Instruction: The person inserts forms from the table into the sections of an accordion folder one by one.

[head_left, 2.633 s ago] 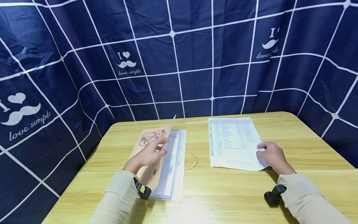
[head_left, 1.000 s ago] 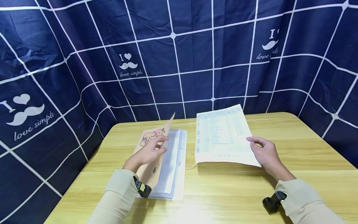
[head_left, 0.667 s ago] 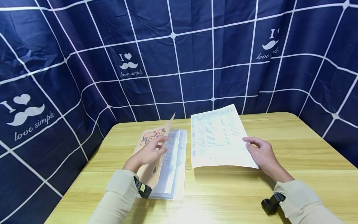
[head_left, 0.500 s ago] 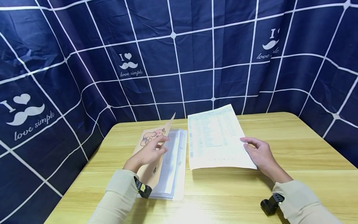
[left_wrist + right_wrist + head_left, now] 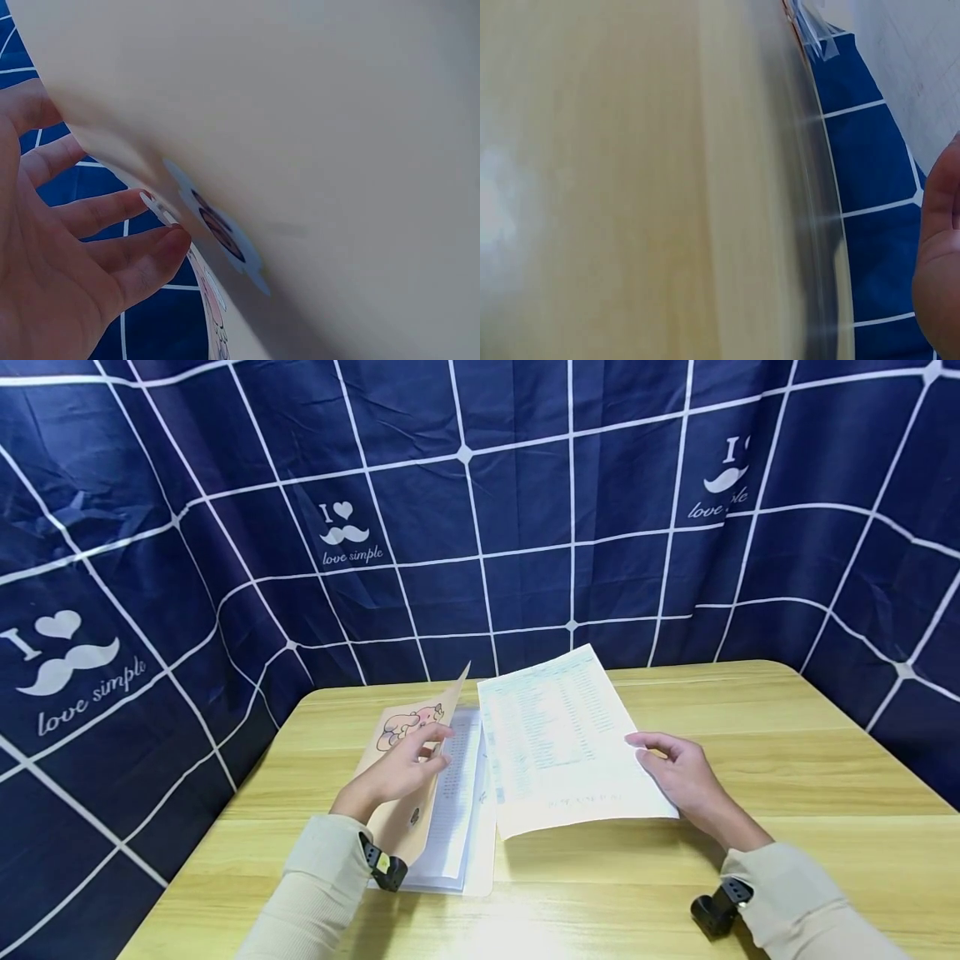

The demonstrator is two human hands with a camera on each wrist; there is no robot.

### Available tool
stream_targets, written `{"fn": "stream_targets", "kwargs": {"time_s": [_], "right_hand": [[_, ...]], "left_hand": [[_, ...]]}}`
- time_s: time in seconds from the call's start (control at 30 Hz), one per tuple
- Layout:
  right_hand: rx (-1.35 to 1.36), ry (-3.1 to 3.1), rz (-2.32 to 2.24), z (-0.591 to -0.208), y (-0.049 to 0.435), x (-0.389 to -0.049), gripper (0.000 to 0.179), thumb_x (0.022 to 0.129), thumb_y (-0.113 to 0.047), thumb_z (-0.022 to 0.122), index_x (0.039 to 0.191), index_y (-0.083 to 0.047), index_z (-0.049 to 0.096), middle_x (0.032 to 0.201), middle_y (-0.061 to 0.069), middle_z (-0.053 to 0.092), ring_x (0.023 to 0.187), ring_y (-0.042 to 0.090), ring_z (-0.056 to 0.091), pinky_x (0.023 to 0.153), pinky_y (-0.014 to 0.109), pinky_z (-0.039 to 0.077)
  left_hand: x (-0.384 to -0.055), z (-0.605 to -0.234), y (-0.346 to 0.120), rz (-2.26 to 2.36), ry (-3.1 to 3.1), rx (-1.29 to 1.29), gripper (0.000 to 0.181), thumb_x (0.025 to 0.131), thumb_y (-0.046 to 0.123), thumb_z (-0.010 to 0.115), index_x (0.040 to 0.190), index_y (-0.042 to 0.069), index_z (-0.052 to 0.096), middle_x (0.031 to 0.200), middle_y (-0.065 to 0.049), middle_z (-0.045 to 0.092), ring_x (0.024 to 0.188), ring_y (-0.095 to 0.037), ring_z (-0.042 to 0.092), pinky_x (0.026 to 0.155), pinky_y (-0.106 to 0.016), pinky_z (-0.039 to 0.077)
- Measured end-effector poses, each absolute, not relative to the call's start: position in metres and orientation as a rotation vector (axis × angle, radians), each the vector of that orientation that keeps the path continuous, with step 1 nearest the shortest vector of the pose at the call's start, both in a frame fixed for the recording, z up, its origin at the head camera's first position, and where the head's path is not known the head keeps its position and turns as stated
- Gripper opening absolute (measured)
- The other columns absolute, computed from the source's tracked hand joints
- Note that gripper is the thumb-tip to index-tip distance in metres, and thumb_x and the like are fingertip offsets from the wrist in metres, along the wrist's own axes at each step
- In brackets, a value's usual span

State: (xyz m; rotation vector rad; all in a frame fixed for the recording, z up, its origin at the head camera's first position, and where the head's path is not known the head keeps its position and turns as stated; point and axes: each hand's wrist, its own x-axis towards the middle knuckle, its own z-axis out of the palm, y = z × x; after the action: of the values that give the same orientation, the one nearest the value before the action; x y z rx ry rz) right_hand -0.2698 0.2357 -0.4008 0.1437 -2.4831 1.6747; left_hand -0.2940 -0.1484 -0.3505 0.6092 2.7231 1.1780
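My left hand (image 5: 405,770) holds up the cover of a peach file folder (image 5: 401,822) with a cartoon print, pinching its free edge between thumb and fingers. Inside the folder lie clear sleeves with printed sheets (image 5: 453,802). In the left wrist view the cover (image 5: 337,150) fills most of the picture beside my fingers. My right hand (image 5: 678,777) pinches the right edge of a printed sheet of paper (image 5: 558,743). The sheet is raised and tilted, its left edge overlapping the folder's right side. Only part of my right hand (image 5: 941,255) shows in the right wrist view.
The folder lies on a light wooden table (image 5: 787,752), left of the middle. A dark blue curtain (image 5: 517,527) with white lines hangs behind the table and along both sides. A bright glare spot falls near the table's front.
My right hand has lifted the paper sheet off the table and carried it left to the folder's edge, turning it slightly. The left hand and the folder cover stay almost still.
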Motion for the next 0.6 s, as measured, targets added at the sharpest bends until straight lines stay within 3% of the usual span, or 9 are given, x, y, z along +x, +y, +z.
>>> {"fn": "stream_targets", "kwargs": {"time_s": [0.2, 0.6], "right_hand": [[0.189, -2.513, 1.765, -0.402, 0.230, -0.272, 0.036, 0.098, -0.017, 0.048, 0.126, 0.004, 0.054, 0.129, 0.026, 0.051, 0.077, 0.005, 0.061, 0.065, 0.025, 0.054], [0.248, -2.544, 1.826, -0.402, 0.219, -0.275, 0.035, 0.097, -0.013, 0.049, 0.126, 0.005, 0.054, 0.133, 0.026, 0.048, 0.081, 0.008, 0.063, 0.068, 0.025, 0.055]], "left_hand": [[-0.294, -0.350, -0.149, 1.171, 2.727, 0.590, 0.040, 0.092, 0.017, 0.054, 0.132, 0.013, 0.049, 0.136, -0.008, 0.048, 0.110, -0.029, 0.055, 0.091, -0.042, 0.048], [-0.293, -0.348, -0.148, 1.149, 2.740, 0.577, 0.041, 0.092, 0.017, 0.054, 0.133, 0.012, 0.048, 0.136, -0.009, 0.048, 0.110, -0.030, 0.055, 0.091, -0.042, 0.048]]}}
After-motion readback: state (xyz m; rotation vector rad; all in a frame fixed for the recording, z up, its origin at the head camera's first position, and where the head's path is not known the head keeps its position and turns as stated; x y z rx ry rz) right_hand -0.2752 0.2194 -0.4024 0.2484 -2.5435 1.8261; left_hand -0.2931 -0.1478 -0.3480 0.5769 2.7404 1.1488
